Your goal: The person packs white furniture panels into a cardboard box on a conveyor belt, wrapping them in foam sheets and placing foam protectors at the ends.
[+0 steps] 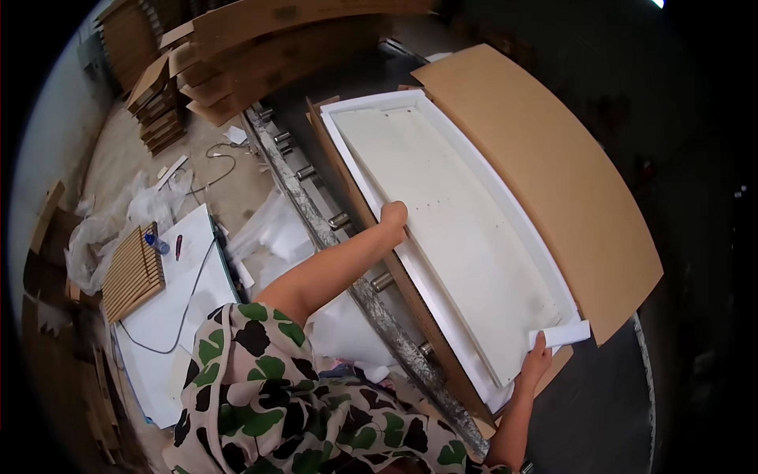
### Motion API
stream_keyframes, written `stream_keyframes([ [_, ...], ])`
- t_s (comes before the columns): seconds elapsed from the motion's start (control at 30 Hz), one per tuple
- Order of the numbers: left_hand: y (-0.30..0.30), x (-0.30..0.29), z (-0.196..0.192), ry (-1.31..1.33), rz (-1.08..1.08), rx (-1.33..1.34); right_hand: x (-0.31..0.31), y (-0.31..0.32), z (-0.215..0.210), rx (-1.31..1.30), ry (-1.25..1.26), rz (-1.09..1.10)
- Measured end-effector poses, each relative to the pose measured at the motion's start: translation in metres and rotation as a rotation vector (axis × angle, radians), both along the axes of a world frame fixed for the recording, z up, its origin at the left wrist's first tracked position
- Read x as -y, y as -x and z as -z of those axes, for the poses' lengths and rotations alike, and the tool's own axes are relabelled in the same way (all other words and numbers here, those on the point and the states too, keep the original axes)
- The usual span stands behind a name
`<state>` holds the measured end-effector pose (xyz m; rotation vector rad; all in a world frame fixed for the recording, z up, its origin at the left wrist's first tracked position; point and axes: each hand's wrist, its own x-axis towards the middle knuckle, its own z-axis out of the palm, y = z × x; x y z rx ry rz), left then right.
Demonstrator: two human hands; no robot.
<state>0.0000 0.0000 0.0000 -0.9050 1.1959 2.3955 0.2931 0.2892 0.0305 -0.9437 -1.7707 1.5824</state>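
A long white panel (450,229) with small holes along it lies in an open cardboard carton (430,320) lined with white foam (371,101). Its left long edge looks slightly raised, and my left hand (393,220) is closed around that edge near the middle. At the panel's near right corner, my right hand (536,362) grips a short white foam strip (560,335), thumb on top. The strip lies across the carton's near end, its right end sticking out past the foam wall. The fingers under the strip are mostly hidden.
A brown cardboard flap (553,174) extends along the carton's right side. The carton rests on a dark conveyor with a worn metal rail (363,296) and short rollers. Flattened cartons (260,47) are stacked beyond. Leftward are a white board (181,308), a slatted wooden piece (134,272) and plastic wrap.
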Motion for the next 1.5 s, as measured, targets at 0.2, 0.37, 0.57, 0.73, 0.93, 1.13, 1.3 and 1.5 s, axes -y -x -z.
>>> stream_keyframes([
  [0.2,0.000,0.007,0.025,0.238,0.167,-0.158,-0.011,0.011,-0.006,0.066,-0.071,0.009],
  [0.37,-0.003,0.002,0.028,0.362,0.233,-0.123,-0.019,0.010,0.021,0.109,-0.014,-0.006],
  [0.57,0.015,-0.005,0.018,0.393,0.454,-0.154,0.000,0.008,0.021,0.132,-0.051,-0.016],
  [0.73,-0.019,0.000,-0.016,0.622,0.536,-0.368,-0.007,0.017,0.016,0.373,0.036,-0.180],
  [0.93,-0.054,-0.050,-0.046,0.875,0.433,-1.119,-0.045,-0.012,-0.039,0.738,-0.224,-0.232],
  [1.13,-0.047,-0.105,-0.014,1.250,1.718,-1.561,-0.021,-0.075,-0.070,0.684,-0.610,-0.313],
  [1.3,-0.052,-0.115,-0.014,1.517,2.008,-1.461,0.022,-0.053,-0.064,0.933,-0.148,-0.355],
  [1.5,-0.056,-0.127,-0.007,1.531,2.075,-1.469,-0.009,-0.062,-0.006,1.056,-0.908,-0.412],
])
